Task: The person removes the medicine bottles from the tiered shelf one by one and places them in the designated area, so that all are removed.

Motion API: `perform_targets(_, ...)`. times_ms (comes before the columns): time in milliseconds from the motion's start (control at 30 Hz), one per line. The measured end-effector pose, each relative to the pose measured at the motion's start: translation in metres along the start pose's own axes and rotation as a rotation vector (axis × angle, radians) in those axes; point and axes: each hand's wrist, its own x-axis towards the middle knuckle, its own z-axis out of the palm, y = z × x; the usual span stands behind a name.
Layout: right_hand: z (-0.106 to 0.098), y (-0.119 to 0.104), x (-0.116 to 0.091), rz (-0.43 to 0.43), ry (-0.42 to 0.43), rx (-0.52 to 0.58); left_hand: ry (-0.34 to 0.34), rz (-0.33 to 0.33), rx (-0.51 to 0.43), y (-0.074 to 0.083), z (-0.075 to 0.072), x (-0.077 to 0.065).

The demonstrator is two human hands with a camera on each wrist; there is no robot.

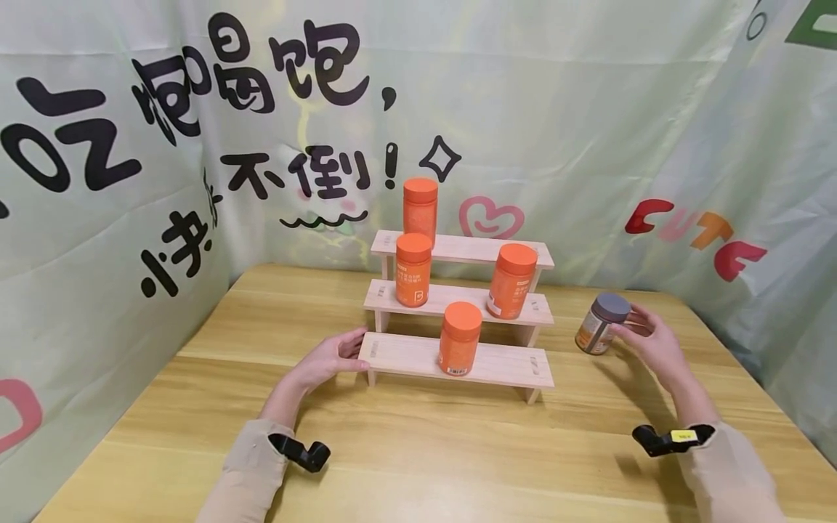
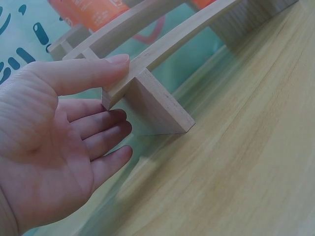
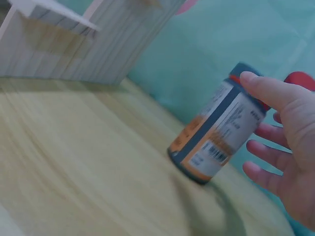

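The left hand (image 1: 329, 356) holds the near left end of the stand (image 1: 458, 299), its thumb (image 2: 93, 76) lying along the top of the bottom board (image 1: 402, 351) and its fingers (image 2: 106, 132), loosely bent, reaching past the end of that board, the lower ones spread below it. The right hand (image 1: 654, 345) grasps the grey jar (image 1: 593, 333) around its top, the thumb across the side of its lid (image 1: 611, 307) and the fingers curving behind on the far side. The grey jar is upright, to the right of the stand and well apart from it, over the right part of the desk (image 1: 418, 465); I cannot tell whether its base touches the wood. The stand has three pale wooden steps and bears four orange jars: one (image 1: 420, 211) near the left end of the top step, one (image 1: 413, 272) toward the left of the middle step, another (image 1: 510, 283) toward its right end, and one (image 1: 461, 338) around the centre of the bottom board. All four stand upright under orange lids. Beige sleeves (image 1: 245, 468) cover the forearms, with a black camera (image 1: 302, 452) at each wrist. Behind the desk hangs a pale curtain (image 1: 569, 109) printed with black characters, a pink heart and "CUTE".
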Motion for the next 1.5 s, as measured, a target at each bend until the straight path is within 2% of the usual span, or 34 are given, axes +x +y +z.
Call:
perform_targets(100,-0.008,-0.005,-0.001,-0.039,0.016,0.040,-0.003,0.005,0.005,-0.001,0.001,-0.001)
perform_targets(233,-0.018,-0.015,0.002,-0.103,0.037,0.238,-0.001,0.006,0.000,-0.002,0.002,-0.002)
perform_targets(333,-0.027,-0.027,0.006,-0.116,0.051,0.271,-0.001,0.006,-0.010,-0.002,0.002,-0.001)
perform_targets(467,-0.036,-0.052,0.014,-0.098,0.091,0.152,-0.002,0.010,-0.018,-0.002,0.002,-0.001)
perform_targets(567,-0.040,-0.072,0.022,-0.093,0.105,0.125,-0.002,0.009,-0.021,-0.003,0.002,-0.002)
perform_targets(733,-0.040,-0.105,0.037,-0.098,0.060,0.061,0.001,0.003,-0.023,-0.003,0.002,-0.002)
perform_targets(933,-0.023,-0.150,0.050,-0.139,-0.012,-0.014,-0.003,-0.004,-0.022,-0.002,0.002,-0.002)
perform_targets(1200,0.009,-0.198,0.062,-0.175,-0.098,0.051,0.003,-0.004,-0.007,0.000,0.002,-0.002)
perform_targets(1500,0.052,-0.239,0.079,-0.200,-0.188,0.093,0.006,-0.006,0.003,-0.001,0.001,-0.002)
